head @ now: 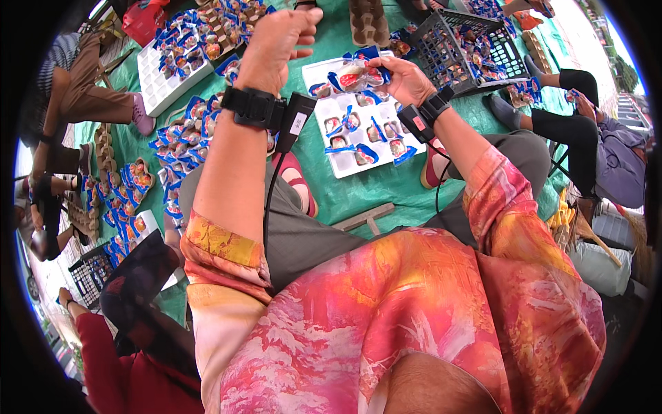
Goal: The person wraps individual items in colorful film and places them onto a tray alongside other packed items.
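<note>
My right hand (pixel 406 77) pinches the edge of a clear and blue plastic packet (pixel 351 77) with red print and a rounded, egg-like item inside. That packet is over the far end of a white moulded tray (pixel 344 166), between my feet. Several similar small packets (pixel 373 132) sit in the tray's round hollows, some with blue ends sticking up. My left hand (pixel 276 49) is raised left of the tray, apart from it. Its fingers are loosely bent and spread, and nothing shows in them; part of the palm is hidden.
Left of me lies a heap of blue packets (pixel 189 129) on the green tarpaulin (pixel 331 199). A black plastic crate (pixel 439 57) with packets stands at the far right. Another white tray (pixel 158 85) is at far left. People sit around, and a wooden stool part (pixel 364 217) lies below.
</note>
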`<state>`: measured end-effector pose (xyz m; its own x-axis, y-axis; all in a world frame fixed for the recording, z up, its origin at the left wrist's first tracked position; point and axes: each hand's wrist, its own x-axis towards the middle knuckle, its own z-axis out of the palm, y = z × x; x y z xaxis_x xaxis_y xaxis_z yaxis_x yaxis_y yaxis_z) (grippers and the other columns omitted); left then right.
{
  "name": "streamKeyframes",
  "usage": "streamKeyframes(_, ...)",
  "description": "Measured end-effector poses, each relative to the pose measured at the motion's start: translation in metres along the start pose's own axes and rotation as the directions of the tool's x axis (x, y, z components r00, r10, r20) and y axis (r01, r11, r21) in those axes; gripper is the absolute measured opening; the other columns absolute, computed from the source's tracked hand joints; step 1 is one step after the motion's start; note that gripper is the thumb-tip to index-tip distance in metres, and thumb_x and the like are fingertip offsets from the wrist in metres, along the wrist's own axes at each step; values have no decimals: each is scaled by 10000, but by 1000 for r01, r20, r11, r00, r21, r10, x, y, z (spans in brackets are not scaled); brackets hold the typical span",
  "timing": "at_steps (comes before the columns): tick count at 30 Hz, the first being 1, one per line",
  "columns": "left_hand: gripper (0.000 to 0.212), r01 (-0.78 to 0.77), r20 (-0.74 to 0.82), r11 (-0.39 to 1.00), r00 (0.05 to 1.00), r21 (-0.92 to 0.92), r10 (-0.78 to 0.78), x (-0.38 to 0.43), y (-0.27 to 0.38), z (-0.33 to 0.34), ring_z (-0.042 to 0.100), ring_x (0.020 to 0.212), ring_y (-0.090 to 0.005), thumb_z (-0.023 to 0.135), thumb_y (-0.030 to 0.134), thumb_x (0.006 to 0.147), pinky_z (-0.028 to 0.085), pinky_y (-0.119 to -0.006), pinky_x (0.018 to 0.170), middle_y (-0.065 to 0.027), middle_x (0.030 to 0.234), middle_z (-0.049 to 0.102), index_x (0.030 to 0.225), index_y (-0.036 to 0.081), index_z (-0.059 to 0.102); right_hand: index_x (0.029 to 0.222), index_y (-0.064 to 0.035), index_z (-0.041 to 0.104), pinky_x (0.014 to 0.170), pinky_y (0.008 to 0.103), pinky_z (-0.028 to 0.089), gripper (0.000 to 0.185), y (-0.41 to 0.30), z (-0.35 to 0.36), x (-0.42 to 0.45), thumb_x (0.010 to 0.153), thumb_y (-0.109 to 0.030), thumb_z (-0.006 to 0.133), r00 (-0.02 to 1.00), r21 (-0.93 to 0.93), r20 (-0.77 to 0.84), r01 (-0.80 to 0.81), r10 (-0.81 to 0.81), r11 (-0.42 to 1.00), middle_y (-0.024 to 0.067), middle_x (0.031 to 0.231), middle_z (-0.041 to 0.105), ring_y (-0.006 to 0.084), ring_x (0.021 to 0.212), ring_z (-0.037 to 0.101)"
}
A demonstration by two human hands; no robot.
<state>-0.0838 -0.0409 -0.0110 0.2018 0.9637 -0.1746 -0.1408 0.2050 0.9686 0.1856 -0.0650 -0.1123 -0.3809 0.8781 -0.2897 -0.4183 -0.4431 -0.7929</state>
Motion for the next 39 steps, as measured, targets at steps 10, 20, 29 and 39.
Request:
streamKeyframes(10, 377, 258, 489, 944, 862, -204, -130, -35, -25, 64, 658, 763, -225, 701, 131, 808, 549, -339, 636, -142, 922, 647, 1112, -11, 529, 1058, -9, 603, 910, 403, 465, 275, -57, 45, -91, 906, -233, 556, 985, 121, 33, 162, -167, 979, 75, 1050, 616, 195, 984, 581)
streamKeyframes(20, 329, 258, 496, 952, 856, -166, -146, -43, -19, 74, 625, 698, -165, 671, 136, 830, 505, -278, 634, -84, 867, 641, 1114, 19, 555, 1078, -36, 574, 746, 239, 445, 298, -62, 72, -111, 832, -172, 673, 946, -220, -126, 266, -298, 938, 12, 960, 615, 97, 886, 576)
streamKeyframes(29, 384, 247, 453, 962, 875, -113, -172, -42, -23, 82, 579, 763, -119, 681, 196, 829, 473, -258, 639, -43, 894, 621, 1148, 26, 551, 997, -7, 643, 715, 209, 491, 216, -51, 64, -93, 805, -90, 699, 939, -331, -120, 269, -323, 905, 24, 890, 659, 75, 797, 612)
streamKeyframes(39, 345, -207, 170, 978, 965, 13, 202, -33, -28, 71, 568, 814, -102, 719, 45, 754, 465, -235, 716, -23, 943, 619, 1071, 36, 583, 1091, 18, 564, 722, 261, 520, 419, -53, 54, -92, 827, -279, 696, 943, -435, -247, 99, -224, 895, 79, 998, 609, 130, 773, 622)
